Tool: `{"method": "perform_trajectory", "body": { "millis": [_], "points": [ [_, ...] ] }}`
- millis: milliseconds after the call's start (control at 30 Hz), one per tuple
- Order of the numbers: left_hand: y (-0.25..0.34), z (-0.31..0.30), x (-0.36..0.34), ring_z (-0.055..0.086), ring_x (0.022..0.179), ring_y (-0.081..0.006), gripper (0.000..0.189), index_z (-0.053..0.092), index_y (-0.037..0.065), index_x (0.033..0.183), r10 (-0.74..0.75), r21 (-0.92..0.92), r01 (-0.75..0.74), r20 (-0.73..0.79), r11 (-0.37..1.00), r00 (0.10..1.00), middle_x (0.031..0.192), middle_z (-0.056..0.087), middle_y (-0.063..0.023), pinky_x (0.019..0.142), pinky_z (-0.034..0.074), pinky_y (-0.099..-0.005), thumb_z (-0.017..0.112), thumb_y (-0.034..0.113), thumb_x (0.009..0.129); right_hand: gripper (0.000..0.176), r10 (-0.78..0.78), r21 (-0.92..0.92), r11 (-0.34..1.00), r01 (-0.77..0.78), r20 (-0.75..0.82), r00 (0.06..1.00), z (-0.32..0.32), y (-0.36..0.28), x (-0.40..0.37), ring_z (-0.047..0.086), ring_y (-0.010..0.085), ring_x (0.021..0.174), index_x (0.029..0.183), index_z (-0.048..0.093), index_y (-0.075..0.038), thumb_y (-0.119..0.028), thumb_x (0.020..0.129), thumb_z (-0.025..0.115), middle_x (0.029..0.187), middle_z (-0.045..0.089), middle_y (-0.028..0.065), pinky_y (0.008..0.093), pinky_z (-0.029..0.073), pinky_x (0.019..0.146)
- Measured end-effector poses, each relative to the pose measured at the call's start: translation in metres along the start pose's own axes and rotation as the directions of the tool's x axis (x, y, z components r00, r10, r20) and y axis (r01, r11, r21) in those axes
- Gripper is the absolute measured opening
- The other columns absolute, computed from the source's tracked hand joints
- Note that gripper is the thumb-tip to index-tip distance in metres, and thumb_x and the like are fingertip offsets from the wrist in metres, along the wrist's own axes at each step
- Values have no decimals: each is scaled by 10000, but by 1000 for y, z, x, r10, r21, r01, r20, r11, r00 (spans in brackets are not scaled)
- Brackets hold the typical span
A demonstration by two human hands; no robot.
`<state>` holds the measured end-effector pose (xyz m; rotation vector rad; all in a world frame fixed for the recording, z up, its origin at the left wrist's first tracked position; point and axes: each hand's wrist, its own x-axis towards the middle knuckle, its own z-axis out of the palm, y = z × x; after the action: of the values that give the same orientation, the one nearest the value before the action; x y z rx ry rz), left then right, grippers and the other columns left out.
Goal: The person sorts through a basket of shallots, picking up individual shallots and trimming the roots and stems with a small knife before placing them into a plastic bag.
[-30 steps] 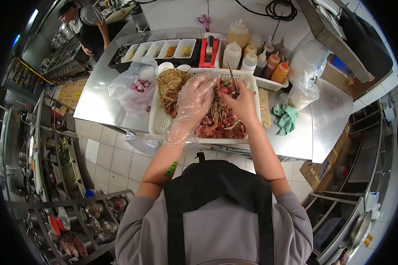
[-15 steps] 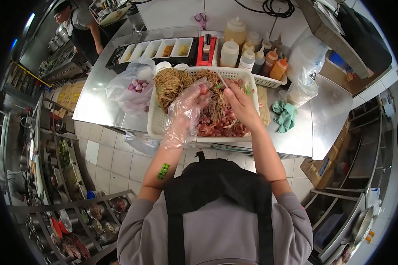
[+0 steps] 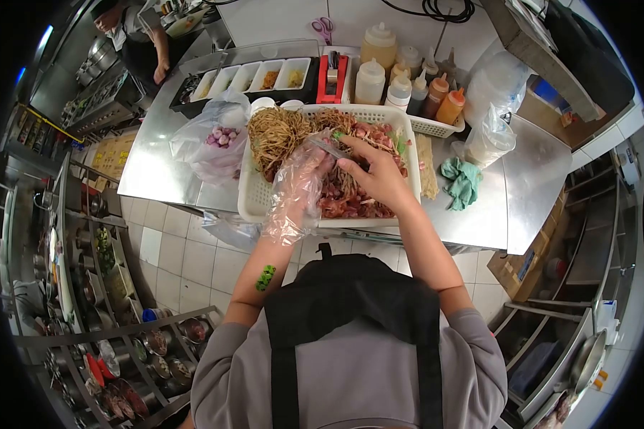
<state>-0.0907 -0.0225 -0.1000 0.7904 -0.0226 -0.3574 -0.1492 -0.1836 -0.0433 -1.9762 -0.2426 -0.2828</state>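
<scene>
My left hand (image 3: 302,179), in a clear plastic glove, is over the white basket (image 3: 247,209) with its fingers curled round a small reddish shallot, mostly hidden now. A small knife (image 3: 326,147) is gripped in my bare right hand (image 3: 379,175), its blade lying across the left fingertips. Beneath both hands, the basket is filled with reddish skins and shallots (image 3: 358,207) with dry stalks. A bundle of dry, straw-coloured stalks (image 3: 275,136) is heaped at the basket's left.
Left of the basket is a plastic bag of purple shallots (image 3: 223,137). Behind stand a condiment tray (image 3: 247,77), a red tape dispenser (image 3: 332,77) and several sauce bottles (image 3: 399,91). A green cloth (image 3: 461,183) lies right. Another person (image 3: 139,46) stands at far left.
My right hand has moved left and turned, bringing the knife from pointing upward to lying across the left fingertips. The left hand has shifted slightly. The other person's arm has moved.
</scene>
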Motion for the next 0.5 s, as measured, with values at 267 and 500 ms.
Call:
{"method": "perform_trajectory", "body": {
  "millis": [267,500],
  "points": [
    [14,25,-19,590,940,-152,353,518,6,1191,32,243,-24,-30,970,999,1112,578,-78,830,511,-273,609,115,868,380,-19,66,998,17,37,999,-1,8,1,560,282,1107,1208,545,-41,-186,862,606,1183,592,163,336,412,941],
    [6,11,-9,594,943,-177,379,499,-29,1211,28,130,-41,95,991,995,1114,572,-96,832,522,-321,601,124,879,404,12,102,994,-23,102,995,-11,5,3,546,261,1131,1235,527,-47,-186,865,604,1200,584,153,342,401,955]
  ]
}}
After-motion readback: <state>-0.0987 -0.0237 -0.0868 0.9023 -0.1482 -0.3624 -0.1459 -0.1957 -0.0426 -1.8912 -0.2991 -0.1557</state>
